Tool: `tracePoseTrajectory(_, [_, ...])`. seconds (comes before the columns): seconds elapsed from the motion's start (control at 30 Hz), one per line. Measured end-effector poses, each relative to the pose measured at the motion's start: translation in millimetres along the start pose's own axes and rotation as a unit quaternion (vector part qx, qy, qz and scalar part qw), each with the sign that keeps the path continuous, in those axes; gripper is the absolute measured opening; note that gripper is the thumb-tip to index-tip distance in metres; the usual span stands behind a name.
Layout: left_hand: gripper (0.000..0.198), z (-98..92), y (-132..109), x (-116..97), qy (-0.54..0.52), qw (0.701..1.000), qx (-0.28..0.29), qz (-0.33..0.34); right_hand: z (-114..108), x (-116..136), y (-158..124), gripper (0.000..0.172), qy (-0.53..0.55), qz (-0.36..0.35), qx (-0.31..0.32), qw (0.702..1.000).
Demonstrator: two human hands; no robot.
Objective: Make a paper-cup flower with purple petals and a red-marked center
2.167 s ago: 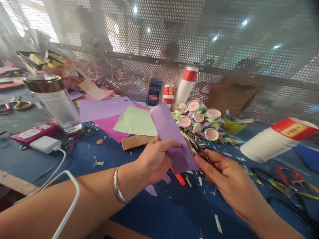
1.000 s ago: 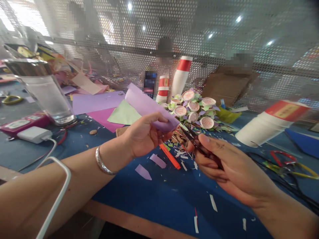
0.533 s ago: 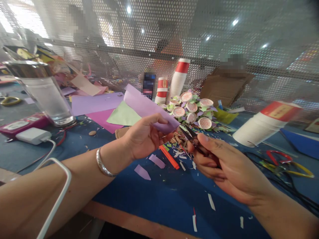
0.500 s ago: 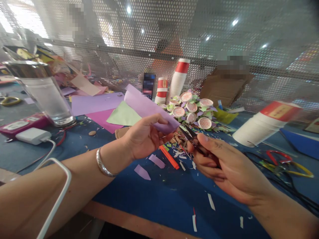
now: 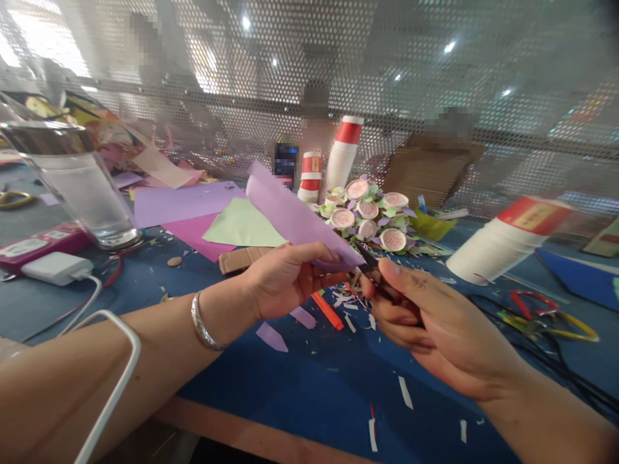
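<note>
My left hand [image 5: 290, 277] pinches a sheet of purple paper [image 5: 302, 216], which stands tilted above the table with its pointed corner toward the right. Dark scissors [image 5: 370, 261] are in my right hand [image 5: 416, 316], their blades at that corner of the paper. My fingers hide most of the scissor handles. Two small purple paper pieces, one of them a pointed strip [image 5: 272, 336], lie on the blue table below my left hand. An orange-red stick-shaped piece [image 5: 329, 311] rests among white paper scraps between my hands.
Behind my hands sits a cluster of decorated cup pieces [image 5: 367, 209]. White paper cups [image 5: 503, 241] lean at right, near pliers [image 5: 551, 312] and black cable. A glass bottle [image 5: 87, 193], a charger [image 5: 58, 267] and coloured paper [image 5: 188, 203] occupy the left. A perforated metal screen [image 5: 242, 77] stands behind.
My left hand and the purple paper have shifted slightly right, bringing the paper's corner against the scissors. The blades looked parted before and now appear closer together.
</note>
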State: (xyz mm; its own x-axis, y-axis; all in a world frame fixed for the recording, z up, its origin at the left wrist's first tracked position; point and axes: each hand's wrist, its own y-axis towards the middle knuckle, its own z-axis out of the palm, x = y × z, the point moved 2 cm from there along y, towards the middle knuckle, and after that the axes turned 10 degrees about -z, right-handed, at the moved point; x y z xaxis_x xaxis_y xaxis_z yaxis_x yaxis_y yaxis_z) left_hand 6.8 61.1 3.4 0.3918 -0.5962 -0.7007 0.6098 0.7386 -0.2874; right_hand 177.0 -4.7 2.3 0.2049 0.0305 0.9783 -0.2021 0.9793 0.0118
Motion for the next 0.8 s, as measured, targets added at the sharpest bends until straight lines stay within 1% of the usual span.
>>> tracePoseTrajectory(0.07, [0.014,0.0,1.4,1.8,0.006,1.0,0.007,0.0,0.5,-0.2,-0.4,0.043,-0.002,0.001,-0.002,1.0])
tracePoseTrajectory(0.23, [0.011,-2.8,2.8,2.8,0.011,1.0,0.006,0.018,1.4,-1.7,0.6,0.042,-0.002,0.006,-0.007,1.0])
tracePoseTrajectory(0.43, [0.007,-5.1,3.7,3.5,0.016,0.999,0.022,0.036,0.2,-1.1,0.8,0.043,0.004,0.004,-0.01,1.0])
tracePoseTrajectory(0.63, [0.007,-5.7,3.5,3.5,0.018,0.999,0.023,0.035,-0.2,-1.3,0.2,0.042,0.016,0.007,-0.02,1.0])
tracePoseTrajectory(0.8, [0.005,-6.6,4.1,3.8,0.029,0.998,0.04,0.032,0.8,-0.6,-1.3,0.042,0.02,0.01,-0.024,0.999])
